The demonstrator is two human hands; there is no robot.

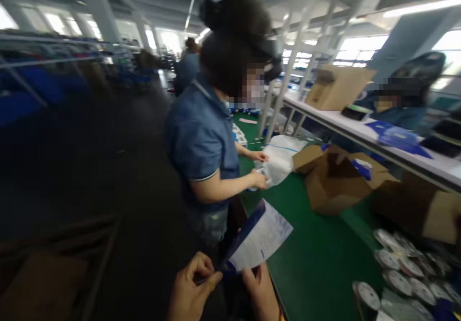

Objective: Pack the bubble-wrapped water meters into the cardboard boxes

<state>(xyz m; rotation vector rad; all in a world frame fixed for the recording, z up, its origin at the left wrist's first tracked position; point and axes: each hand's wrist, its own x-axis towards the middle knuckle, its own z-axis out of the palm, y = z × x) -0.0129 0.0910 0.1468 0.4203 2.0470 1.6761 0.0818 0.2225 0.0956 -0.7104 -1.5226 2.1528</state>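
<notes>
A printed leaflet (260, 238), white with a blue edge, is held up at about 6 o'clock in the view, tilted so its far corner points toward 1 o'clock, just over the near edge of the green desk (317, 263). It's pinched at its lower corner by both hands: the left hand (190, 290) is curled with thumb and fingers closed on the blue edge, and the right hand (261, 292) is closed on the white part right beside it.

Further out at 12 o'clock, a co-worker in a blue shirt (201, 143) is seen standing at the desk, with a white plastic bag (279, 160) gripped in both hands. At 2 o'clock an open cardboard box (338, 179) is sat on the desk, and down at 4 o'clock a bunch of round silvery discs (399, 275) is spread out. Pretty blurry everywhere else, tbh.
</notes>
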